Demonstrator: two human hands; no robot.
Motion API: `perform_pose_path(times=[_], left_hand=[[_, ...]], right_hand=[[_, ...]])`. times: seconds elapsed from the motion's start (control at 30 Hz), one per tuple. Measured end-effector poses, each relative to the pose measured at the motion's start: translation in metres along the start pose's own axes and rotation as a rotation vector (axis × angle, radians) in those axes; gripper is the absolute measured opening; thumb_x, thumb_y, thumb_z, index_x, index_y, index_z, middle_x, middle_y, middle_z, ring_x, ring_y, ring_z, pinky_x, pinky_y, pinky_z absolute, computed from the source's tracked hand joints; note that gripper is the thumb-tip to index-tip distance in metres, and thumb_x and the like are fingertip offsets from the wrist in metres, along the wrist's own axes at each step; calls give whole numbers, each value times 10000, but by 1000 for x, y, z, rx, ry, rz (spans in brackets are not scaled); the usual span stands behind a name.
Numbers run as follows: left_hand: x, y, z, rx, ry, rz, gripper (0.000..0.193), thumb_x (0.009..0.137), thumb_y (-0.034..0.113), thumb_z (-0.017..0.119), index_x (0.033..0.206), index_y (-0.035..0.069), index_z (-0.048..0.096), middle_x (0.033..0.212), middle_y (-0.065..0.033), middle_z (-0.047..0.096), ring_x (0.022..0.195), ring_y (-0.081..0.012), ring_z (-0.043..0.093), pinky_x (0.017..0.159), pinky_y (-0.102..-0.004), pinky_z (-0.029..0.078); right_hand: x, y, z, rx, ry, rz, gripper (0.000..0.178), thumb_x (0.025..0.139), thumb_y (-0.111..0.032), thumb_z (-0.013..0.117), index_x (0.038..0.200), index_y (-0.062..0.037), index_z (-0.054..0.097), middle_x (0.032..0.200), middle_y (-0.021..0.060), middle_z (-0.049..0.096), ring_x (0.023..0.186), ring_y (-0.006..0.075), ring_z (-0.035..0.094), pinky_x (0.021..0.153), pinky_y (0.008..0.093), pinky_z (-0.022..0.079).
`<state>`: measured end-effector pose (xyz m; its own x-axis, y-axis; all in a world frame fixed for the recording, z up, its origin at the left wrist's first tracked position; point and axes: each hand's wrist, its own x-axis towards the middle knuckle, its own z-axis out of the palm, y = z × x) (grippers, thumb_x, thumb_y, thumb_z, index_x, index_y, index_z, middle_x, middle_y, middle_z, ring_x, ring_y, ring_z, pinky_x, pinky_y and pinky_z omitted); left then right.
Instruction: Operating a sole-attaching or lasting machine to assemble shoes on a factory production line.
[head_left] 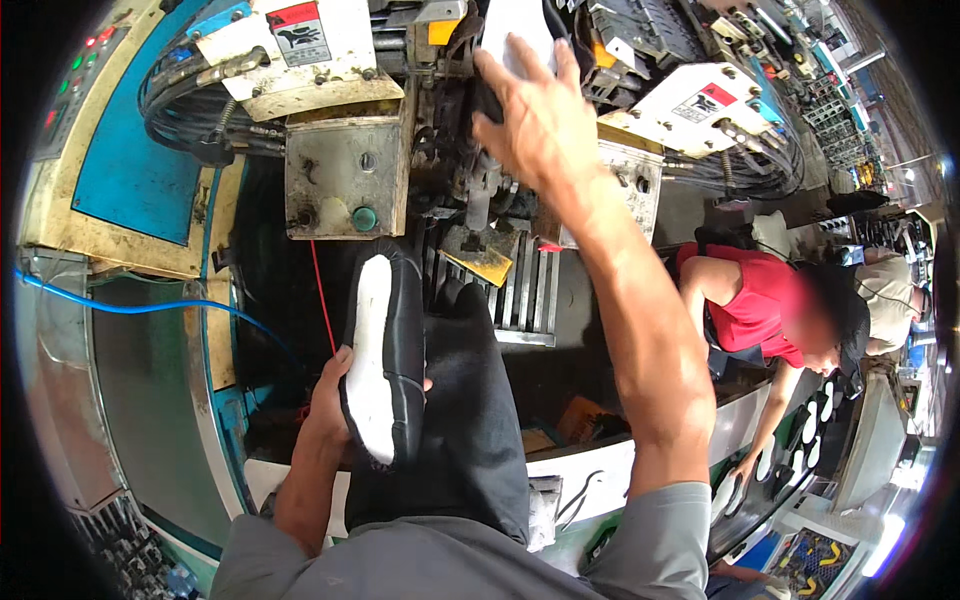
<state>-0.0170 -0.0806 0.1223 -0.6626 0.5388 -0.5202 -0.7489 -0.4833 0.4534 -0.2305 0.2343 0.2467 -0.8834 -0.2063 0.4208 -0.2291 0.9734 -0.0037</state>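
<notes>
Grey floor (688, 214); bright light (884, 546) lower right.

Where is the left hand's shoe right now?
In the head view, the shoe is left of centre, held in the left hand, just below the metal box with the green button.

Left hand (331, 393) holding shoe (375, 350) — right hand (541, 115) on second shoe (511, 22).

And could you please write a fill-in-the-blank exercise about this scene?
The ____ hand holds a shoe part near the dark trousers.
The right hand is over a second shoe part, whose sole is ____.
The nearest co-worker wears a ____ shirt.
The round button on the left box is ____.

Missing words: left; white; red; green.
</notes>
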Motion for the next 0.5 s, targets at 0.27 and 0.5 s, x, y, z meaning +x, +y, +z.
perform_pose_path(times=[0.27, 0.5], left_hand=[[39, 7, 7, -12, -22, -13, 945, 1016, 635, 589, 1647, -42, 399, 1419, -337, 658, 1208, -489, 737, 981, -582, 652], [46, 9, 7, 29, -52, 36, 936, 1027, 618, 600, 1664, -33, 382, 1421, -336, 656, 1215, -495, 735, 1001, -586, 642]], right_hand=[[31, 6, -22, 52, 58, 55, 686, 910, -316, 840, 1545, -200, 608, 1583, 180, 562, 1476, 623, 448, 1070, 646, 598], [18, 3, -24, 87, 227, 57, 676, 906, -299, 824, 1541, -194, 616, 1547, 233, 564, 1477, 592, 464, 1133, 602, 564]])
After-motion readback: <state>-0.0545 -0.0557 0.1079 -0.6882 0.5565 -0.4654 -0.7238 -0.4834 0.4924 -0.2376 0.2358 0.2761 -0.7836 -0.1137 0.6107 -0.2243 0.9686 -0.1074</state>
